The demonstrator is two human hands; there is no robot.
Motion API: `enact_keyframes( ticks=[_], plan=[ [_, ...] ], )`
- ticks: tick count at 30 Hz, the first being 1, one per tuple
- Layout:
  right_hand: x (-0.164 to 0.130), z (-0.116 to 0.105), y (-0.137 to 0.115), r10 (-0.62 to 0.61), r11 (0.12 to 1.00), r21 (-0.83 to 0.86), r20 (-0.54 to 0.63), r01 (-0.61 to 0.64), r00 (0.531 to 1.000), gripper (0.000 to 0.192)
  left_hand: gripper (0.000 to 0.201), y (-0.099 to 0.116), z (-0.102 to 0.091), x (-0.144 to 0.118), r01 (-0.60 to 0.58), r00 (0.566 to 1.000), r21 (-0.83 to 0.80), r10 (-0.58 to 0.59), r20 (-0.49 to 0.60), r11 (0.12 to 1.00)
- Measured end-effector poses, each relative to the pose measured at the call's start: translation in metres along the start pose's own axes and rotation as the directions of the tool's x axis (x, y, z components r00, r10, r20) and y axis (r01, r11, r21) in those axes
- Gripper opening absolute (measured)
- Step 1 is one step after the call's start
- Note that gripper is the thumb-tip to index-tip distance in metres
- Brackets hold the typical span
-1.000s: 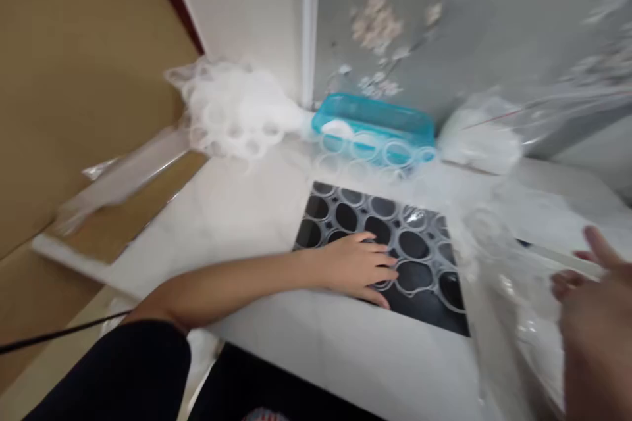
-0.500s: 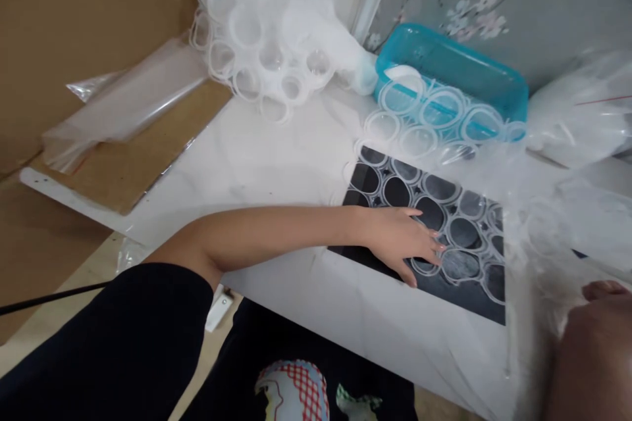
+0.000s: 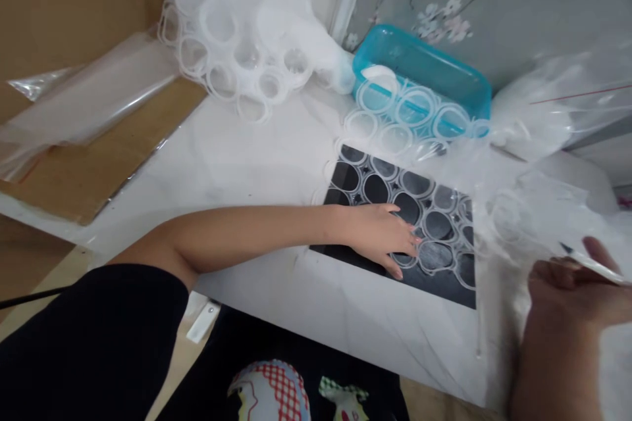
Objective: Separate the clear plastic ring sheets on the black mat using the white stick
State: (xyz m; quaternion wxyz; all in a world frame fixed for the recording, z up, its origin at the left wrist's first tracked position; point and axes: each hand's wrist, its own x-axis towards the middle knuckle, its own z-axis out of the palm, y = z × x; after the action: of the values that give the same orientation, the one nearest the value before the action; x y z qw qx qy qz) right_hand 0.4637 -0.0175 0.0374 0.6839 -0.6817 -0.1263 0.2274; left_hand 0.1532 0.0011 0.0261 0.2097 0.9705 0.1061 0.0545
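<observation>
My left hand [image 3: 382, 237] lies flat, fingers spread, on a sheet of joined clear plastic rings [image 3: 424, 200] spread over a black mat [image 3: 434, 279] on the white table [image 3: 237, 158]. My right hand [image 3: 575, 286] is at the right edge, fingers closed on a thin pale stick-like tool [image 3: 590, 265] next to a clear plastic bag [image 3: 533, 217]. What the tool is cannot be made out.
A teal plastic box [image 3: 424, 69] stands behind the mat with more ring sheets [image 3: 395, 112] against it. A big heap of ring sheets [image 3: 237, 26] fills the back left corner. Clear bags [image 3: 83, 105] lie on brown cardboard [image 3: 93, 171] at left. Another bag [image 3: 553, 112] sits at right.
The view has swung down and left. My left hand stays pressed on the ring sheet. My right hand has come up at the right edge and now holds a thin tool.
</observation>
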Motion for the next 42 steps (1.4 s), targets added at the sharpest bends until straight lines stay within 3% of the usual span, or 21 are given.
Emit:
enact_keyframes(
  ticks=[3, 7, 8, 11, 16, 23, 27, 34, 38, 42],
  plan=[
    [-0.010, 0.009, -0.001, 0.011, 0.999, -0.050, 0.050, -0.009, 0.999, 0.077, 0.043, -0.001, 0.000, 0.000, 0.004, 0.999, 0.001, -0.004, -0.033, 1.000],
    [-0.020, 0.015, 0.007, 0.026, 0.987, -0.161, 0.193, 0.006, 0.981, 0.017, 0.037, -0.004, 0.003, 0.000, 0.014, 0.998, -0.019, -0.015, -0.069, 1.000],
    [-0.023, 0.015, 0.010, 0.036, 0.987, -0.160, 0.267, 0.008, 0.963, 0.013, 0.035, -0.005, 0.003, 0.000, 0.021, 0.996, -0.033, -0.024, -0.082, 0.999],
    [-0.031, 0.016, 0.018, 0.064, 0.985, -0.173, 0.432, 0.013, 0.900, 0.031, 0.035, -0.004, 0.003, -0.002, 0.041, 0.993, -0.055, -0.047, -0.108, 0.998],
    [-0.047, 0.020, 0.025, 0.121, 0.975, -0.220, 0.631, 0.027, 0.766, 0.028, 0.041, -0.003, 0.002, -0.005, 0.043, 0.986, -0.019, -0.045, -0.163, 0.999],
    [-0.070, 0.024, 0.026, -0.004, 0.921, -0.235, 0.793, 0.312, 0.609, 0.029, 0.044, -0.007, 0.001, -0.004, 0.074, 0.993, 0.030, -0.071, -0.095, 0.997],
    [-0.071, 0.025, 0.033, -0.005, 0.895, -0.255, 0.815, 0.367, 0.579, 0.031, 0.048, -0.004, 0.000, -0.001, 0.118, 0.991, 0.032, -0.115, -0.073, 0.993],
    [-0.068, 0.030, 0.033, -0.028, 0.848, -0.270, 0.837, 0.456, 0.547, 0.035, 0.056, 0.004, -0.005, 0.017, 0.212, 0.967, 0.047, -0.203, -0.155, 0.976],
    [-0.067, 0.032, 0.031, -0.022, 0.850, -0.269, 0.841, 0.453, 0.540, 0.031, 0.056, 0.002, -0.006, 0.020, 0.222, 0.961, 0.029, -0.214, -0.175, 0.975],
    [-0.067, 0.031, 0.031, -0.064, 0.803, -0.261, 0.855, 0.535, 0.514, 0.029, 0.055, 0.000, 0.001, 0.020, 0.227, 0.961, 0.079, -0.211, -0.178, 0.971]
  ],
)
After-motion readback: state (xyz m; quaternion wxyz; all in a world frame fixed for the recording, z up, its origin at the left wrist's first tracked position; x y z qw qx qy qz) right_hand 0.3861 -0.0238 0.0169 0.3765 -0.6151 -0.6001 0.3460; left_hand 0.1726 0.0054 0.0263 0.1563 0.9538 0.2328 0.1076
